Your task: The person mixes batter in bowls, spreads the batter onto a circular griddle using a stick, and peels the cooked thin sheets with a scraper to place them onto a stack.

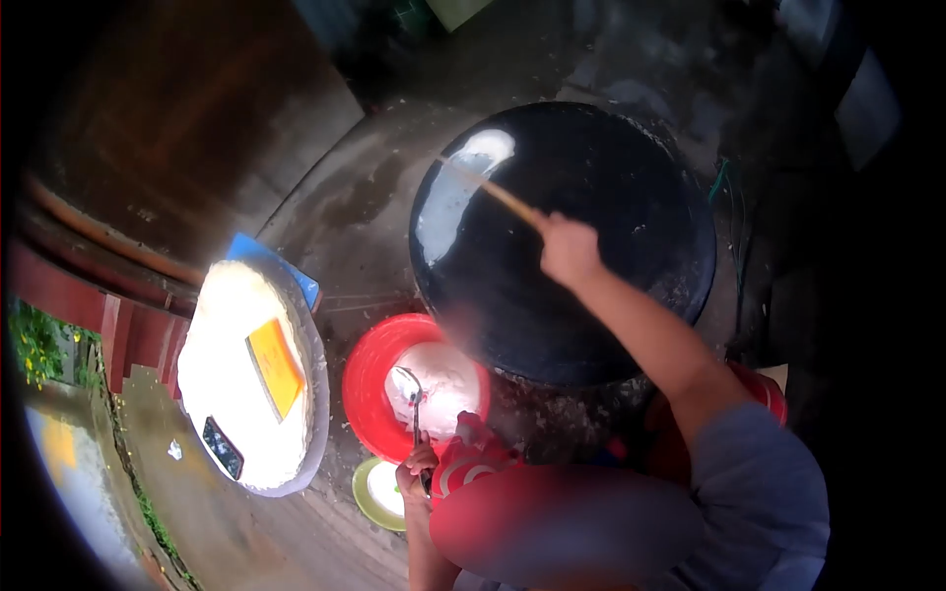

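Observation:
My right hand (570,248) is closed around the handle of a wooden spreader (510,204) above a large round black griddle (591,295). The spreader's far end is at a streak of white batter (448,209) on the griddle's left side, thicker at the top and thin below. My left hand (418,471) grips the handle of a ladle (417,399). Its bowl sits over the pale batter (448,369) in a red basin (370,345). Beside that hand, partly hidden, stands a green bowl (365,492) with white contents.
To the left, a large pile of thin white rounds (222,345) carries an orange and yellow flat item (274,369) and a phone (223,448). A blue object (271,264) shows behind it. A green cord (719,182) lies right of the griddle on the wet-looking floor.

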Demonstrator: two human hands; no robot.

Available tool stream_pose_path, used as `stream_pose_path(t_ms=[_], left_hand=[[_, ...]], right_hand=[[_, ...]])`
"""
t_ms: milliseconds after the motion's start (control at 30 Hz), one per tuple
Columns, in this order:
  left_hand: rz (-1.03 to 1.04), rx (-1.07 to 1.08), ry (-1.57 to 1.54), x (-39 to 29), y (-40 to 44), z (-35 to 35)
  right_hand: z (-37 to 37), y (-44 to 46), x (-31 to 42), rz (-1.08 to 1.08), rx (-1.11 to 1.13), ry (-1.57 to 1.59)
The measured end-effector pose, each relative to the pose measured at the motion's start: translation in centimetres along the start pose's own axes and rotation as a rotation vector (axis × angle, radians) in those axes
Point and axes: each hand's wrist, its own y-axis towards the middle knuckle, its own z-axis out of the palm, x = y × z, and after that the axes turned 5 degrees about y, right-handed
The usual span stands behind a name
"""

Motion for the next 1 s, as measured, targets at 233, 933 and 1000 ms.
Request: stream_pose_path(t_ms=[233, 933, 1000], left_hand=[[0.001, -0.03, 0.005, -0.2, -0.5, -0.9], [-0.052, -0.065, 0.009, -1.2, 0.8, -0.7], [-0.052, -0.073, 0.011, -1.2, 0.7, -0.8]], right_hand=[[0.6, -2.4, -1.4, 0.204, -0.113, 0.299], [-2.2, -4.7, -0.3, 0.176, 0.062, 0.116], [-0.2, -2.9, -2.4, 0.026, 0.021, -0.088]])
